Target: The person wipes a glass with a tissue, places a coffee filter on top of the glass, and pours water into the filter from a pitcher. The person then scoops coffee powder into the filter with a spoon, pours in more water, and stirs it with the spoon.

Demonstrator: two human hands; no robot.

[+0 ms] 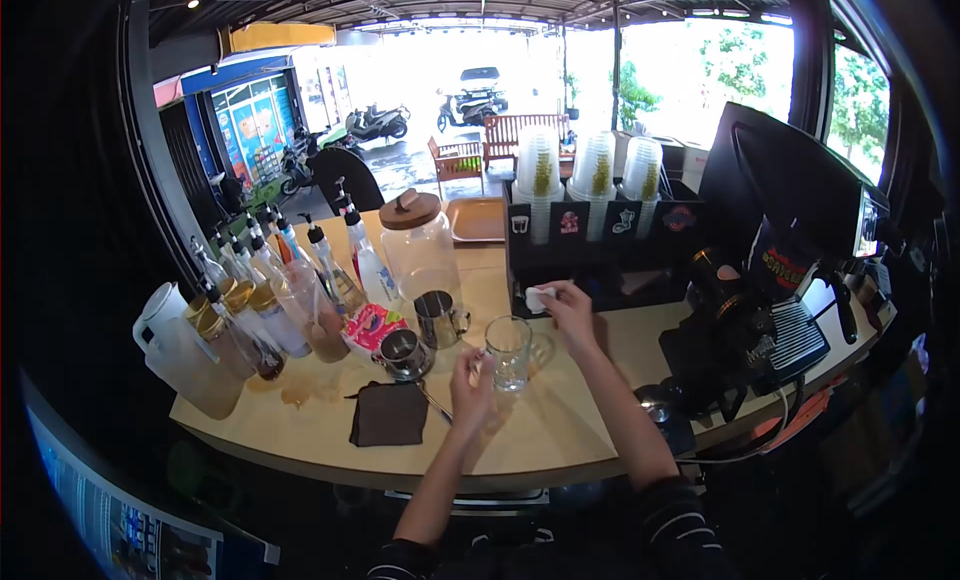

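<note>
"The left hand (474, 392) is half curled, its fingers up against the left side of the clear glass mug (510, 355). Whether it has a firm hold there, I cannot tell"

"And the right hand (566, 310)?"

"Nearly closed, thumb and fingers pinching a white wad (538, 299); paper or cloth, I cannot tell which. It is held above the counter (560, 445), beyond the mug and to its right, just in front of the black cup organizer (600, 292)"

"Where is the mug, exactly?"

"Upright near the middle of the counter, between the two forearms. Just left of it and a little farther off is a metal pitcher (437, 320), with a metal cup (404, 354) nearer the person. Close by the cup lies a folded dark cloth (388, 414)"

"What else is on that side?"

"A pink packet (372, 326) behind the metal cup, a large clear jar (420, 250) with a wooden lid, and a crowd of pump bottles (372, 265) farther left. A brown spill (295, 390) marks the surface near them"

"And past the right hand?"

"Stacks of clear plastic cups (540, 165) stand in the organizer, a brown tray (478, 220) lies to its left, and a bulky black machine (790, 200) fills the right end"
</note>
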